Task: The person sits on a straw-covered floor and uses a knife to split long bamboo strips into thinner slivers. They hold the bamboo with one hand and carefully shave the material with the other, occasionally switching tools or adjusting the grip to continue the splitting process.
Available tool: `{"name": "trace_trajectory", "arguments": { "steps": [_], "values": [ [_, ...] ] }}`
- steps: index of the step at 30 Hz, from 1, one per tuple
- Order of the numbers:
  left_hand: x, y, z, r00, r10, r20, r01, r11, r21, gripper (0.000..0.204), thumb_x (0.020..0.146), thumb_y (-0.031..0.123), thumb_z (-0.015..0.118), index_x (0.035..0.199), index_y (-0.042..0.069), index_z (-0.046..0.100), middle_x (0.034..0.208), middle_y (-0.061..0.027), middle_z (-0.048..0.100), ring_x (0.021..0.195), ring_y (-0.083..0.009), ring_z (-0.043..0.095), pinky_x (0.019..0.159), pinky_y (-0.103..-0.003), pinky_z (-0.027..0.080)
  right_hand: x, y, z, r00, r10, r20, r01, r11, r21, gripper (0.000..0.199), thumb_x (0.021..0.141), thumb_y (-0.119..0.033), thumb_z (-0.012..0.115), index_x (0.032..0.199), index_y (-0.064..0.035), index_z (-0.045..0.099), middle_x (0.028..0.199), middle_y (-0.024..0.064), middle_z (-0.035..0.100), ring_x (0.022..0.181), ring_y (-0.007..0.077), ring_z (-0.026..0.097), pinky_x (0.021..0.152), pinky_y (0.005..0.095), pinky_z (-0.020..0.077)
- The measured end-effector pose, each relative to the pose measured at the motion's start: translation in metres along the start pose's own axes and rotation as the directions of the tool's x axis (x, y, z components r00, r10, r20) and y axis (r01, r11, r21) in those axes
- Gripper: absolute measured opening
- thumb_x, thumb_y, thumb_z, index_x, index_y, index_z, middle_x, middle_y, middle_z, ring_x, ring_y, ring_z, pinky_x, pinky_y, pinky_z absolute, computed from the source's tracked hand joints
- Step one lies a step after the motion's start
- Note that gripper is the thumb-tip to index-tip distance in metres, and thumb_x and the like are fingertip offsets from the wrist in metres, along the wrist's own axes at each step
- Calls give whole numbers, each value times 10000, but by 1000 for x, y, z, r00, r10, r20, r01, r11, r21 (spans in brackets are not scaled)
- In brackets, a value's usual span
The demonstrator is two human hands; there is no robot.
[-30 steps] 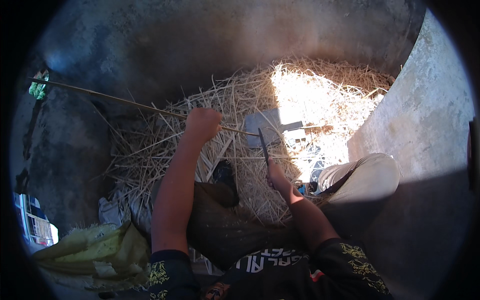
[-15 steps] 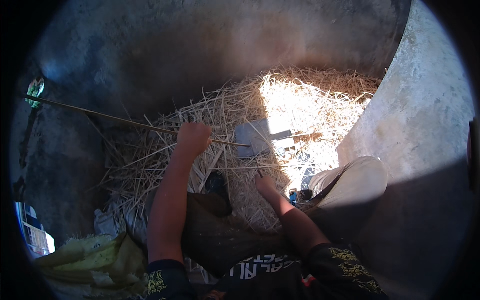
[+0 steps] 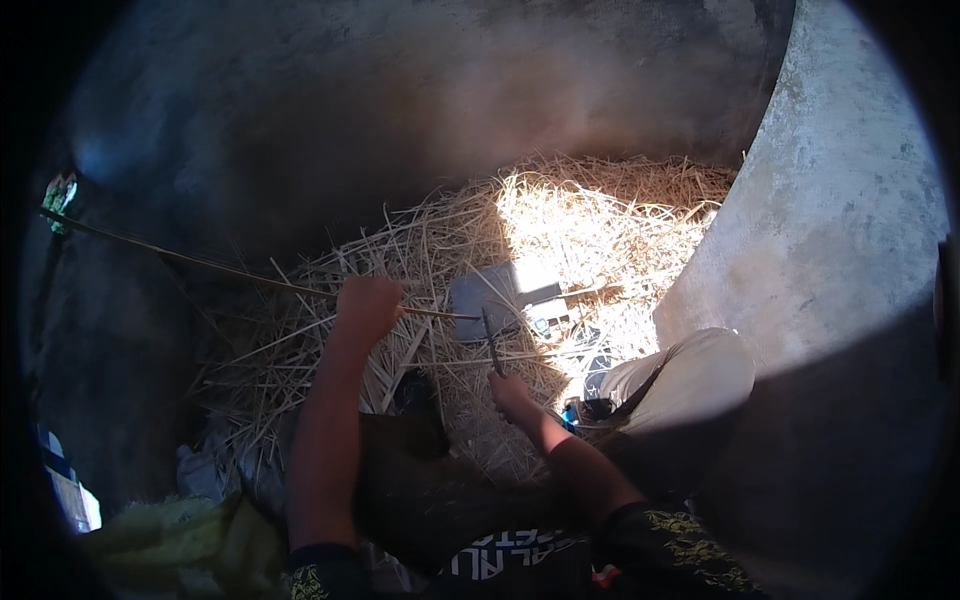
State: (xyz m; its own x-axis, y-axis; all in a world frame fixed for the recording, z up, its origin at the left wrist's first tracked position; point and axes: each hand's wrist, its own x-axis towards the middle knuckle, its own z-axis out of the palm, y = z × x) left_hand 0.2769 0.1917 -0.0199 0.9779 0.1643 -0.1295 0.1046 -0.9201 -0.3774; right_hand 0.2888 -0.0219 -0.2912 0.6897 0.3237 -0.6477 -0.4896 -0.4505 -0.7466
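Observation:
My left hand [image 3: 368,308] is closed around a long thin strip, apparently bamboo [image 3: 225,267], which runs from the far left down to the middle. The strip's short end lies over a grey flat slab [image 3: 462,298] set among the shavings. In my right hand [image 3: 514,397], closed on its handle, is a knife [image 3: 492,342] with a narrow dark blade pointing away from me. The blade's upper part is at the strip's end; whether they touch I cannot tell.
Pale shavings [image 3: 600,225] cover the ground, partly in bright sun. Curved concrete walls [image 3: 800,220] rise at the back and right. My dark shoe [image 3: 420,400] and bent knee [image 3: 700,385] are close to the slab. A yellowish sack [image 3: 185,545] lies at lower left.
The knife blade has come into clear view and now stands at the strip's short end. My left hand keeps its hold on the strip. The whole view has shifted slightly.

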Motion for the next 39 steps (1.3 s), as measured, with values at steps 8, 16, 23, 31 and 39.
{"name": "trace_trajectory", "arguments": {
  "steps": [8,16,23,31,39],
  "values": [
    [1,0,2,1000,-5,-2,5,1000,4,313,803,400,762,842,101,679,737,-74,655,776,-275,691,717,-426,547,7,8,3,998,-57,-6,57,997,-61,458,934,-458,528,873,-8,588,597,107,559,433,253,558,406,415,450],
    [1,-2,7,998,13,-61,-13,1000,10,306,785,389,775,831,101,681,734,-80,659,762,-281,692,698,-431,549,-3,18,8,984,-179,15,175,937,-303,475,904,-424,564,974,38,648,742,206,668,593,320,683,558,435,541],
    [1,-4,8,996,34,-79,-35,999,-8,300,789,387,773,850,105,691,718,-78,659,752,-288,694,686,-432,549,-4,14,6,984,-150,101,181,845,-503,470,870,-374,588,1066,46,667,987,258,692,963,403,679,846,472,530],
    [6,0,6,995,37,-95,-36,999,11,294,800,391,765,820,107,695,747,-84,672,752,-276,699,698,-427,549,-12,21,-2,969,-242,53,224,762,-608,401,901,-342,589,1083,0,691,1038,236,700,1009,409,672,887,492,518],
    [0,-3,13,978,76,-193,-73,997,22,245,783,328,775,861,103,720,807,-71,695,795,-271,706,711,-411,554,-23,-18,-79,935,0,-354,-266,661,-702,275,884,-272,616,990,-44,727,1071,169,713,1076,369,661,860,394,539]
  ]
}}
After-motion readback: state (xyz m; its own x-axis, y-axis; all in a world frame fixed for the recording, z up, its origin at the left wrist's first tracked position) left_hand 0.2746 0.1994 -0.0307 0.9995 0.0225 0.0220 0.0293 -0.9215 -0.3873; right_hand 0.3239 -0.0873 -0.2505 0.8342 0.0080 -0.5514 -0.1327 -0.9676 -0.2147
